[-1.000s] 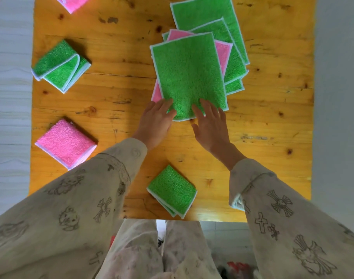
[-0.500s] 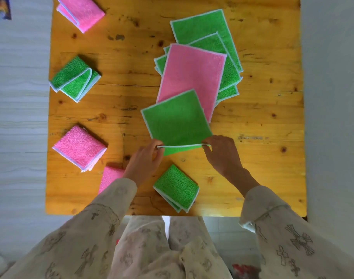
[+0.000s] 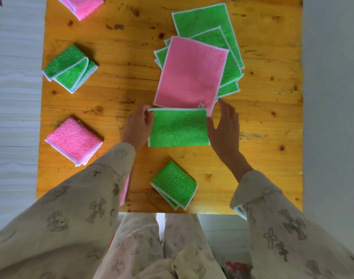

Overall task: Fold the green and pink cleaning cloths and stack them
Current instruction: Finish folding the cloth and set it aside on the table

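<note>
A green cloth (image 3: 178, 128) lies folded in half on the wooden table (image 3: 127, 81), in front of me. My left hand (image 3: 137, 126) pinches its far left corner. My right hand (image 3: 224, 127) rests with straight fingers against its right edge. Just beyond it a flat pink cloth (image 3: 190, 75) tops a pile of unfolded green cloths (image 3: 208, 21).
Folded cloths lie around: a green one (image 3: 174, 185) near the front edge, a pink one (image 3: 73, 140) and a green one (image 3: 70, 67) at the left, a pink one (image 3: 81, 5) at the far left corner. Another pink cloth (image 3: 124, 188) peeks from under my left sleeve.
The green cloth was pulled off the pile toward me and its near edge was folded over to the far edge. My right hand has let go and opened.
</note>
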Demonstrator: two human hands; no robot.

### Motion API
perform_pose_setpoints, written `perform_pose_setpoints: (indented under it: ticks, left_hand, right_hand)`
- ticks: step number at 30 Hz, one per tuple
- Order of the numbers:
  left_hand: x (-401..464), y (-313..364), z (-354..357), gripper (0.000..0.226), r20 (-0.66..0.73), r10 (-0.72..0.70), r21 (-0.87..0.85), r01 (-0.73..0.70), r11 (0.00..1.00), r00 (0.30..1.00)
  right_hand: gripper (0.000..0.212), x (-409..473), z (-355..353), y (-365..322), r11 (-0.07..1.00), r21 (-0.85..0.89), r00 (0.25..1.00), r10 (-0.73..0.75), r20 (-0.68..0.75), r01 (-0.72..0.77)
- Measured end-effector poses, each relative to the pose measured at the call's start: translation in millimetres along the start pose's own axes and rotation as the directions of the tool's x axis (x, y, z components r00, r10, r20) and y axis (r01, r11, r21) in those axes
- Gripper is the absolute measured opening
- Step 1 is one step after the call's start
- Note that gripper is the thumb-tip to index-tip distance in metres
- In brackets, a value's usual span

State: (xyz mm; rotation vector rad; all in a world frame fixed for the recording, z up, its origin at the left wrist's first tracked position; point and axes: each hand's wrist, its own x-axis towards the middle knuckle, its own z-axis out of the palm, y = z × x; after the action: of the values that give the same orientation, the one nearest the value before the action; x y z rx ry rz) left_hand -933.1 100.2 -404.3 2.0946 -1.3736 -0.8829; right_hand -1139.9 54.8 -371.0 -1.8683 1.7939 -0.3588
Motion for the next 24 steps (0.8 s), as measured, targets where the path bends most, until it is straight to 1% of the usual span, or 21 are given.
perform_pose_setpoints:
  ticks: [1, 3, 5, 6, 8, 9, 11, 12, 14, 17, 21, 23, 24]
  left_hand:
    - [4, -2, 3, 0.023, 0.016, -0.001, 0.022, 0.001, 1.000, 1.000]
    - [8, -6, 7, 0.034, 0.062, -0.008, 0.082, 0.003, 0.997, 0.998]
    - [3, -9, 9, 0.053, 0.084, -0.003, 0.169, -0.012, 0.985, 0.996]
    - [-2, -9, 9, 0.060, 0.063, 0.004, 0.208, -0.017, 0.978, 0.998]
    - [-16, -8, 9, 0.066, 0.020, 0.029, 0.289, -0.034, 0.957, 0.999]
    - [-24, -8, 12, 0.065, 0.038, 0.063, 0.330, -0.072, 0.941, 0.997]
    - [-41, -10, 21, 0.060, 0.161, 0.147, 0.391, -0.200, 0.898, 0.976]
    - [-47, -13, 28, 0.057, 0.232, 0.167, 0.417, -0.254, 0.873, 0.958]
    - [-55, -20, 40, 0.057, 0.323, 0.152, 0.485, -0.301, 0.821, 0.934]
    - [-55, -29, 46, 0.061, 0.385, 0.112, 0.578, -0.334, 0.744, 0.916]
    - [-48, -33, 34, 0.059, 0.450, 0.128, 0.625, -0.414, 0.662, 0.884]
    - [-47, -30, 30, 0.058, 0.465, 0.108, 0.630, -0.415, 0.657, 0.879]
    - [-47, -28, 28, 0.057, 0.458, 0.097, 0.620, -0.396, 0.678, 0.884]
  right_hand:
    - [0.052, -7, 4, 2, 0.993, -0.076, 0.996, -0.094, -0.002, 0.094]
    - [0.053, -22, 15, 6, 0.944, -0.202, 0.965, -0.246, 0.093, 0.261]
    - [0.053, -36, 30, 8, 0.889, -0.258, 0.917, -0.322, 0.234, 0.378]
    - [0.054, -41, 38, 7, 0.864, -0.273, 0.892, -0.343, 0.293, 0.422]
    - [0.055, -46, 51, 3, 0.827, -0.297, 0.855, -0.359, 0.374, 0.477]
    - [0.055, -47, 56, 0, 0.819, -0.308, 0.849, -0.354, 0.393, 0.484]
    - [0.053, -48, 64, 0, 0.820, -0.330, 0.851, -0.316, 0.419, 0.467]
    - [0.051, -49, 67, 2, 0.821, -0.347, 0.854, -0.290, 0.432, 0.454]
    - [0.052, -54, 70, 11, 0.810, -0.384, 0.854, -0.253, 0.455, 0.444]
    - [0.055, -58, 67, 28, 0.776, -0.426, 0.839, -0.232, 0.493, 0.465]
    - [0.063, -57, 59, 33, 0.771, -0.408, 0.804, -0.217, 0.553, 0.489]
    - [0.064, -58, 55, 31, 0.789, -0.385, 0.803, -0.216, 0.556, 0.478]
    - [0.063, -58, 54, 31, 0.797, -0.378, 0.806, -0.214, 0.552, 0.471]
